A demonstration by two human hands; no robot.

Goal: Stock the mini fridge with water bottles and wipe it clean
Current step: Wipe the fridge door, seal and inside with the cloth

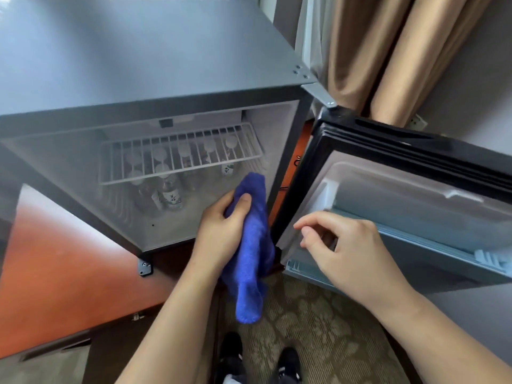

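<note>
Blue cloth (250, 245) in left grip (221, 228); right (340, 250) loose; bottles (169, 192) inside fridge (138, 65).

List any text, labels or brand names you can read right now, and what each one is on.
None can be read.
Water bottles below the wire shelf: white labels carry dark marks, too blurred to read.
Bottle at the back right: label mark is also blurred.
Blue cloth, fridge door, fridge top: no text visible.

Cloth (253, 245): blue. Fridge (138, 59): grey, with white wire shelf (180, 153). Curtain (388, 51): tan. Carpet (318, 322): mottled brown pattern.
</note>
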